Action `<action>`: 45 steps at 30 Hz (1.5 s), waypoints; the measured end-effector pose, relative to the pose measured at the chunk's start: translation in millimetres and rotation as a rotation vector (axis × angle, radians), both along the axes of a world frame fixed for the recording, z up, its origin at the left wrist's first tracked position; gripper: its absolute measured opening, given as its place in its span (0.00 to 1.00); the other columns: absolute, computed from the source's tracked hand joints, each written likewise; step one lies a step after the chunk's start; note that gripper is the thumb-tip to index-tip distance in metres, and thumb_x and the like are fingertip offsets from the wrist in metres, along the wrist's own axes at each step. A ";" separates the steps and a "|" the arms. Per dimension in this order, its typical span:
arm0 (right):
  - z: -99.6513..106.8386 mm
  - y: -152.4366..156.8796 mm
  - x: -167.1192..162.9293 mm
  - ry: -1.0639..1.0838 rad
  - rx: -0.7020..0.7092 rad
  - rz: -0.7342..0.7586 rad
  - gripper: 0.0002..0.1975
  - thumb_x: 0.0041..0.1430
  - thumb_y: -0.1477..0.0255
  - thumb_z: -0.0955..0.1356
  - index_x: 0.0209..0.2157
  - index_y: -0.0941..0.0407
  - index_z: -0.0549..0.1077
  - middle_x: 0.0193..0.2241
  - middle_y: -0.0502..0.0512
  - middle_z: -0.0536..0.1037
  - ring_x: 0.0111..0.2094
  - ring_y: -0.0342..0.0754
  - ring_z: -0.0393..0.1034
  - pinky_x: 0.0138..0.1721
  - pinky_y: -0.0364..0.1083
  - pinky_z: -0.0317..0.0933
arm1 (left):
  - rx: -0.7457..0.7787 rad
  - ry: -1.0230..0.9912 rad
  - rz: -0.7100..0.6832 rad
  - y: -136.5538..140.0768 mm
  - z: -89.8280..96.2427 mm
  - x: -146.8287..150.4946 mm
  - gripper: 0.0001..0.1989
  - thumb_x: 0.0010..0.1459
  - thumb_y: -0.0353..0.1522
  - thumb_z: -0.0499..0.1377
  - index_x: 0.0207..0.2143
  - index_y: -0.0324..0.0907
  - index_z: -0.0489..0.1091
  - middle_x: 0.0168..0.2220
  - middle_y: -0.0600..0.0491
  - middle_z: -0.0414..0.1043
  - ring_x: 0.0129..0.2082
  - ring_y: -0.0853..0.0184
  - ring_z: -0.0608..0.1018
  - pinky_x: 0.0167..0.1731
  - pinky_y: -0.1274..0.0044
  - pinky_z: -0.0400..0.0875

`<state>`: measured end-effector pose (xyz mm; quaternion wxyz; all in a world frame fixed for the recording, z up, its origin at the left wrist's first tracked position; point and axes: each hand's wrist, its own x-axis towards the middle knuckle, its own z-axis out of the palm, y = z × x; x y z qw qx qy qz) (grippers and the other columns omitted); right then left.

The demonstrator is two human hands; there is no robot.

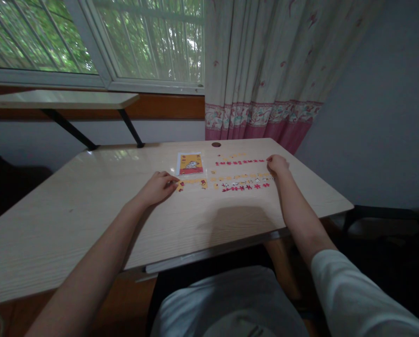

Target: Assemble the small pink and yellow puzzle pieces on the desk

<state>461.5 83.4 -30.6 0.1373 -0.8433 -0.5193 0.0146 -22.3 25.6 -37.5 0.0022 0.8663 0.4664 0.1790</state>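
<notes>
A partly joined strip of yellow jigsaw puzzle (191, 182) with dark red details lies on the desk. My left hand (160, 187) rests at its left end, fingers bent and a little apart, the tips touching the edge. Over at the right, my right hand (278, 164) pinches a small red puzzle piece (268, 160) at the end of the upper row of red pieces (239, 163). Lower down are rows of loose yellow pieces (244, 176), white-and-black pieces (242, 183) and more red pieces (246, 187). Behind the strip lies a picture card (191, 164) showing a white cartoon figure on yellow and red.
The pale wooden desk (100, 201) has a round cable hole (216, 144) near its back edge. A raised shelf (62, 99) on black legs stands at the back left. A patterned curtain (254, 70) hangs beside the window, and a dark chair (388, 213) is at the right.
</notes>
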 end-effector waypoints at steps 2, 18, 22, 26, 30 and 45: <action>1.4 -1.2 -2.4 -0.010 -0.009 0.003 0.16 0.59 0.74 0.64 0.47 0.52 0.76 0.51 0.62 0.74 0.51 0.57 0.67 0.50 0.55 0.61 | 0.005 -0.006 0.004 0.1 -0.6 0.0 0.20 0.58 0.41 0.51 0.41 0.40 0.77 0.35 0.44 0.75 0.37 0.58 0.74 0.43 0.67 0.67; -0.1 4.5 14.9 0.017 -0.057 0.069 0.15 0.57 0.66 0.68 0.46 0.49 0.77 0.48 0.57 0.77 0.50 0.57 0.70 0.49 0.54 0.63 | -0.020 0.012 -0.025 -0.2 0.6 0.7 0.23 0.60 0.43 0.49 0.43 0.38 0.76 0.37 0.43 0.75 0.39 0.57 0.74 0.45 0.64 0.66; -3.6 9.3 33.0 -0.007 -0.059 0.198 0.15 0.54 0.67 0.70 0.45 0.50 0.78 0.46 0.56 0.78 0.47 0.52 0.72 0.48 0.47 0.64 | -0.022 0.009 -0.030 1.1 -1.6 0.0 0.22 0.60 0.42 0.50 0.43 0.39 0.76 0.38 0.43 0.75 0.40 0.57 0.74 0.45 0.64 0.66; -3.3 13.7 49.5 -0.045 -0.079 0.359 0.15 0.53 0.68 0.71 0.44 0.52 0.79 0.45 0.55 0.79 0.46 0.50 0.74 0.46 0.43 0.64 | -0.018 -0.019 -0.020 1.2 -2.7 0.0 0.22 0.60 0.43 0.50 0.42 0.39 0.76 0.38 0.43 0.75 0.40 0.57 0.73 0.45 0.65 0.67; 0.8 17.0 59.2 -0.058 -0.114 0.456 0.16 0.53 0.67 0.70 0.45 0.54 0.79 0.43 0.56 0.80 0.45 0.50 0.74 0.46 0.43 0.64 | -0.011 -0.016 -0.020 1.5 -2.2 -0.3 0.23 0.59 0.44 0.50 0.42 0.38 0.77 0.36 0.43 0.74 0.38 0.58 0.74 0.44 0.65 0.67; -6.6 6.0 63.9 0.006 0.009 0.551 0.17 0.56 0.65 0.68 0.45 0.56 0.78 0.45 0.58 0.79 0.46 0.52 0.74 0.50 0.47 0.63 | -0.023 0.003 -0.021 2.3 0.3 0.7 0.25 0.59 0.44 0.49 0.43 0.37 0.77 0.37 0.42 0.75 0.38 0.56 0.74 0.44 0.64 0.66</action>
